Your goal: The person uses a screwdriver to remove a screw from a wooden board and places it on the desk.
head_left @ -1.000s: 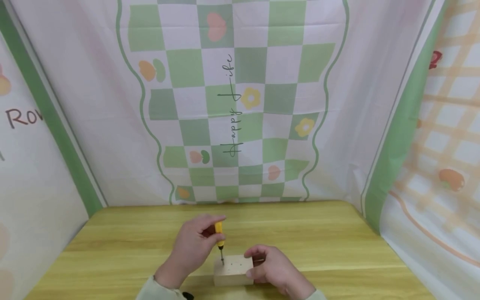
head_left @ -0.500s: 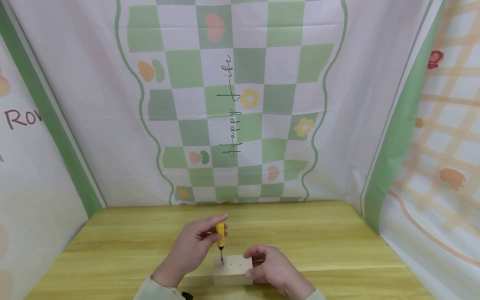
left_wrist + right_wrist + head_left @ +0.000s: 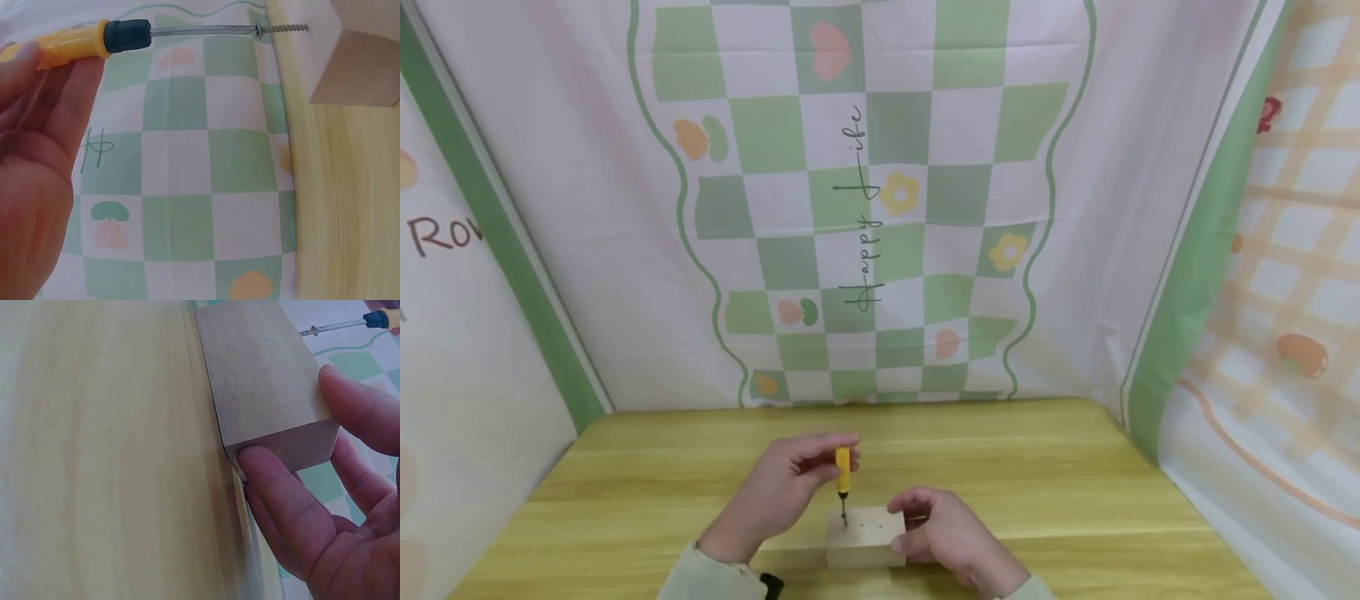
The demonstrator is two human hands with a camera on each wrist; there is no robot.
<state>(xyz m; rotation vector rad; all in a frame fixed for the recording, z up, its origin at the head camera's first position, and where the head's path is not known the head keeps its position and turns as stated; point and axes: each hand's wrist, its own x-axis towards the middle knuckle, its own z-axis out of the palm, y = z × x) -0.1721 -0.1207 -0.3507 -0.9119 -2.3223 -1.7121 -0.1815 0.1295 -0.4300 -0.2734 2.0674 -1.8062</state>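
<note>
Tabletop: wood-grained, checked cloth behind.
Block: on the tabletop, long axis left to right.
Screwdriver: near upright, tip down on screw at block's left.
Left hand: curled, pinching screwdriver.
Right hand: half-closed, gripping block's right end.

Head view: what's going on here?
A person's left hand grips a yellow-handled screwdriver, its tip at the head of a screw standing in a wooden block. Their right hand grips the block's right end on the table. Threads show above the block's top face, so the screw isn't fully in.
</note>
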